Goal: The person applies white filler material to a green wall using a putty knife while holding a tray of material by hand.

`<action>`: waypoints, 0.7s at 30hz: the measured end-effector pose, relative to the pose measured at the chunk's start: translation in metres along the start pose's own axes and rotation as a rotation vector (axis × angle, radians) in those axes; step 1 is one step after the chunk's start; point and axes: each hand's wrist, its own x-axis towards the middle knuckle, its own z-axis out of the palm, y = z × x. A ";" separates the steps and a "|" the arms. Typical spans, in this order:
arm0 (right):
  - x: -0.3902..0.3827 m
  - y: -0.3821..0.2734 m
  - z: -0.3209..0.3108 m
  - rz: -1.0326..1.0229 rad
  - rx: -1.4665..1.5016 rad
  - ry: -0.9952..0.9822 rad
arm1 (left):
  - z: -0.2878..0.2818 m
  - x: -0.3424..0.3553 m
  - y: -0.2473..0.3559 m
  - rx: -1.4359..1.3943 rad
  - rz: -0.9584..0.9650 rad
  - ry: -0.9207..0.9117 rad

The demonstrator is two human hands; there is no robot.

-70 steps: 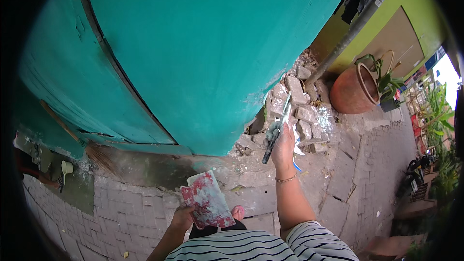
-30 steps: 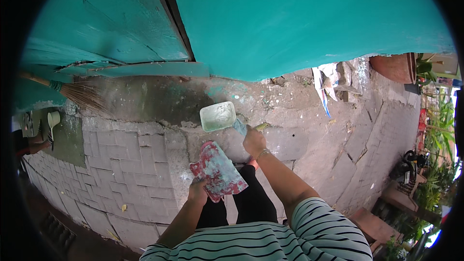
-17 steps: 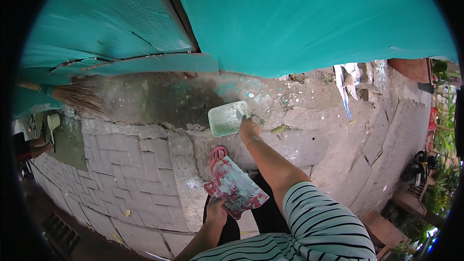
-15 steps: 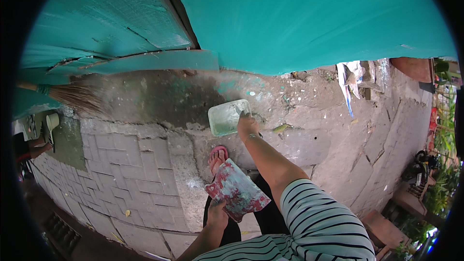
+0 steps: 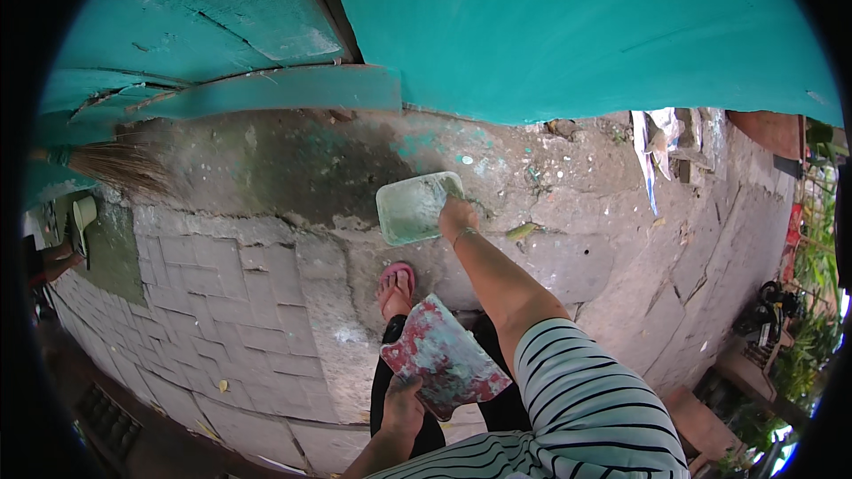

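Note:
My left hand [image 5: 404, 410] grips the lower left edge of a flat board [image 5: 444, 350], reddish with pale green-white smears, held above my knees. My right hand [image 5: 458, 215] reaches to a shallow, pale translucent plastic tray [image 5: 398, 208] on the ground. Its fingers are closed over the tray's right side, and what they hold is hidden. Whitish paste coats the inside of the tray. Just below the tray stands my foot in a pink flip-flop [image 5: 398, 288].
A teal-painted wall [image 5: 586, 27] rises ahead. On the left lean a stick broom [image 5: 115, 168] and a person's hand [image 5: 67, 264] near a pale green dipper [image 5: 84, 213]. Torn white sheeting [image 5: 652, 146] lies by the wall at right; a yellowish leaf [image 5: 522, 231] lies near my right wrist.
My right hand has shifted slightly within the tray area, and a grey tool tip glimpsed at its fingers is now hidden. The board has tilted a little and moved right.

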 end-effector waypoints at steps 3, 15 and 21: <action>0.004 0.006 0.002 -0.127 -0.028 0.028 | 0.008 -0.001 0.001 -0.015 0.042 -0.030; 0.000 0.002 0.026 -0.264 -0.159 0.003 | 0.021 -0.008 0.002 -0.052 0.049 0.030; 0.000 -0.006 0.010 -0.165 -0.111 -0.053 | 0.017 -0.007 0.001 -0.105 0.056 -0.021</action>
